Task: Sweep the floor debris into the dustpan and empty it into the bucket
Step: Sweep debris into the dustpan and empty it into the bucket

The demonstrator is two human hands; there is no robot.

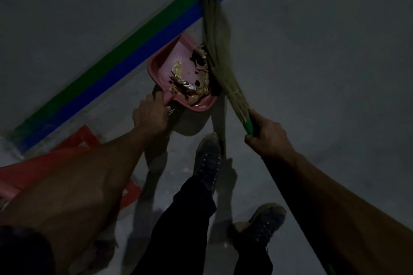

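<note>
Dim grey concrete floor [312, 51], low light, detail is poor. Green stripe [143, 35] and blue stripe [138, 60] run side by side diagonally across it, from the lower-left toward the top edge.

Progress, judged from this view:
- Pink dustpan [169, 60] sits on the floor just beside the blue stripe, mouth facing right. Debris [194, 82] (dry leaves, scraps of paper by the look) is already piled inside, mostly along the mouth edge.
- Broom [214, 35] bristles lie right along the pan's open edge, touching the pile. Looks like the final push of the sweep.
- No loose debris that I can make out on the floor near the pan, but it's too dark to rule out small bits.
- Emptying not done. Pan is loaded and on the floor.

Hands:
- Left hand [152, 116] grips the dustpan handle, fingers curled round it.
- Right hand [268, 138] is wrapped round the broom's green handle [249, 126], just below where the bristles are bound.

Around:
- Red shape [33, 169] at the floor's left edge, partly behind the left forearm. Could be the bucket rim; can't tell.
- Red painted marking [82, 135] on the floor near it.
- Person's two shoes [206, 158], dark trousers, standing just behind the pan.

In the way: nothing blocks the pan. Pile sits close to the lip, so I'd expect spill risk if it's lifted mouth-down.
</note>
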